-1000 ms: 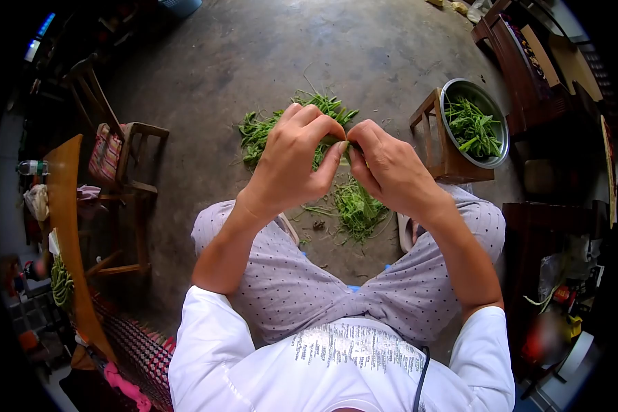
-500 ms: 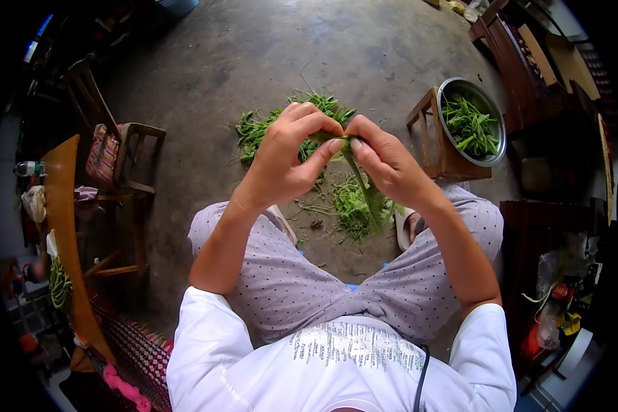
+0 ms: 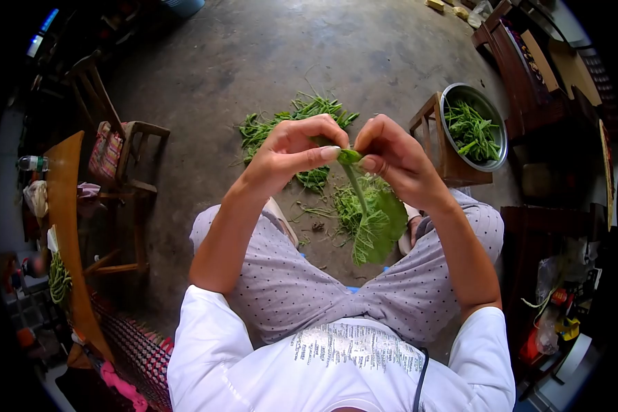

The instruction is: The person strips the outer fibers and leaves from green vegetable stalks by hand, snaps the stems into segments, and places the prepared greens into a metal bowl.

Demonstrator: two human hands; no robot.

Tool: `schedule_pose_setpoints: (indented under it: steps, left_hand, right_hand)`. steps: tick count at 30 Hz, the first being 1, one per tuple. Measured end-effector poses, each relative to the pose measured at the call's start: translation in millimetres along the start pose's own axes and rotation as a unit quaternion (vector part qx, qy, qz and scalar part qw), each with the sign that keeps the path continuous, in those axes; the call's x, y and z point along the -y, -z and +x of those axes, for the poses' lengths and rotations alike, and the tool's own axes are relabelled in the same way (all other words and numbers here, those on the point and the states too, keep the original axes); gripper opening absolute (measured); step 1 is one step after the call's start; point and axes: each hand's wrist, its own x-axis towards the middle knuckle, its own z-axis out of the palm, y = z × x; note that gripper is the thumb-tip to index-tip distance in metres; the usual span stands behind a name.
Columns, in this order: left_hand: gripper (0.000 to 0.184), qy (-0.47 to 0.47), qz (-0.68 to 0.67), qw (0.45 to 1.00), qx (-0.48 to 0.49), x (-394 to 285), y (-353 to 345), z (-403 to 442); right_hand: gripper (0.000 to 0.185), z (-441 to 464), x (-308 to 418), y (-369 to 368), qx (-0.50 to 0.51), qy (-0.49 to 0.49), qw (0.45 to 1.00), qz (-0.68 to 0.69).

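Note:
My left hand (image 3: 294,152) pinches the top of a leafy green stem (image 3: 353,184) between thumb and fingertips. Close against it, my right hand (image 3: 404,165) is closed at the same end, its thumb and fingers pressed together by the stem. A broad leaf (image 3: 386,230) hangs from the stem, its pale veined side partly showing. Below and behind my hands, a pile of green shoots (image 3: 312,106) lies on the floor. A heap of lighter, stringy green scraps (image 3: 347,206) lies between my feet, partly covered by the leaf.
A metal basin (image 3: 505,141) of green stems rests on a wooden stool (image 3: 429,117) at the right. A wooden chair (image 3: 144,130) with a patterned cushion and a table edge (image 3: 63,165) stand at the left. Dark wooden furniture (image 3: 491,38) is at the upper right.
The stem has turned so that its broad leaf now faces me and hangs lower. Both hands have come slightly down, still pinching at the stem's upper end.

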Motion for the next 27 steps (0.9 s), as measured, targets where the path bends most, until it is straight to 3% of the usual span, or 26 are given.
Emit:
schedule_pose_setpoints:
  steps: [8, 15, 17, 24, 27]
  left_hand:
    - [0.02, 0.083, 0.025, 0.996, -0.014, -2, 1, -2]
    - [0.021, 0.086, 0.059, 0.994, -0.031, -5, -2, -3]
    - [0.02, 0.091, 0.059, 0.993, -0.038, -2, -3, -2]
    - [0.019, 0.127, 0.046, 0.989, -0.051, 8, 3, -2]
    - [0.019, 0.126, 0.008, 0.99, -0.061, 7, -1, 0]
  right_hand:
    - [0.015, 1, -2, -5, -0.018, 0.011, 0.999, -0.028]
    - [0.018, 5, -13, -8, -0.037, 0.035, 0.998, -0.025]
    - [0.019, 7, -14, -9, -0.029, 0.01, 0.999, 0.026]
    - [0.018, 8, -19, -12, -0.038, -0.041, 0.998, 0.016]
    - [0.017, 12, -22, -18, -0.042, 0.001, 0.998, 0.054]
